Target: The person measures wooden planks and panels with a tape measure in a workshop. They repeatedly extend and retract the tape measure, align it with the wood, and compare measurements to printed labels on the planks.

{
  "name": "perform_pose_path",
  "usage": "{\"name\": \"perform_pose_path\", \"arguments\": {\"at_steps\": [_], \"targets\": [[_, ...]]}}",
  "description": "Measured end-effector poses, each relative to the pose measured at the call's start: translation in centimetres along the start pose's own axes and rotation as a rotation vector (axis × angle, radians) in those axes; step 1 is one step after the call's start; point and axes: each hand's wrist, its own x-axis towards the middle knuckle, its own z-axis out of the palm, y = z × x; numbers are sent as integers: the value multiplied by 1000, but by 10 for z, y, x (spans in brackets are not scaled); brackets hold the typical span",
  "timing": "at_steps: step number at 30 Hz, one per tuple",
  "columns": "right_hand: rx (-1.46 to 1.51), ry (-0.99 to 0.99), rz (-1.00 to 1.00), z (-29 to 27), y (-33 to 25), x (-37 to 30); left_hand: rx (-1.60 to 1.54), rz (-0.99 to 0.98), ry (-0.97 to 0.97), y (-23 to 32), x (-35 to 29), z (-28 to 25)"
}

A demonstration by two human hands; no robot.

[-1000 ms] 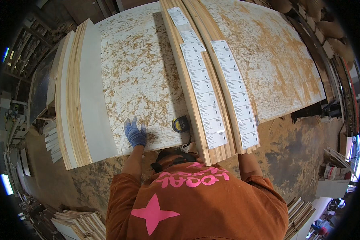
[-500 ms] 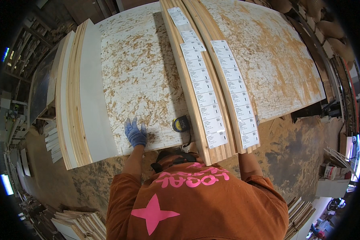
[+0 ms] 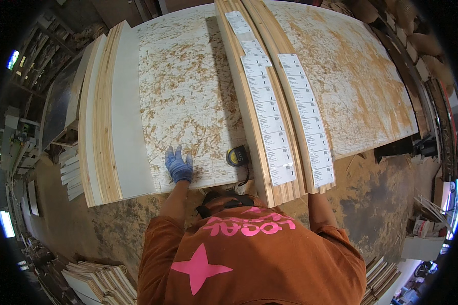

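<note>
My left hand (image 3: pixel 179 165) wears a blue glove and rests open on the worn white tabletop (image 3: pixel 183 101), its fingers spread. Beside it lies a black-and-yellow tape measure (image 3: pixel 236 156), close against a long stack of wooden boards (image 3: pixel 262 175). A second stack of boards (image 3: pixel 310 152) runs alongside, on the right. White printed labels (image 3: pixel 276 145) run in a row along the top of each stack. My right forearm (image 3: pixel 319 208) reaches up to the near end of the right stack, which hides the hand, so its grip cannot be made out.
More pale boards (image 3: pixel 104 127) lie along the table's left side, with a flat white panel (image 3: pixel 132 127) next to them. Stacked strips (image 3: pixel 99 279) stand on the floor at lower left. A white box (image 3: pixel 422 247) sits at the right, past the table.
The whole view has shifted slightly, so table and boards appear further right. My left hand stays flat on the tabletop, and the stacks keep their places on it.
</note>
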Motion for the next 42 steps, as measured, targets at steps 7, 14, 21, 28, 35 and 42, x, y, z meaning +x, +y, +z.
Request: {"name": "perform_pose_path", "arguments": {"at_steps": [7, 14, 21, 28, 35, 42], "targets": [[156, -20, 170, 28, 19, -36, -7, 4, 19, -2, -1, 1], [180, -139, 354, 30, 45, -125, -353, 12, 97, 41, 29, 4], [542, -241, 562, 17, 21, -148, -668, 186, -248, 215, 154, -90], [666, -287, 589, 14, 12, -170, -767, 24, -476, 258, 219, -63], [685, -317, 666, 26, 28, -199, -940, 39, -482, 253, 224, -28], [711, -332, 659, 33, 29, -197, -855, 122, -377, 247, 239, -24]]}}
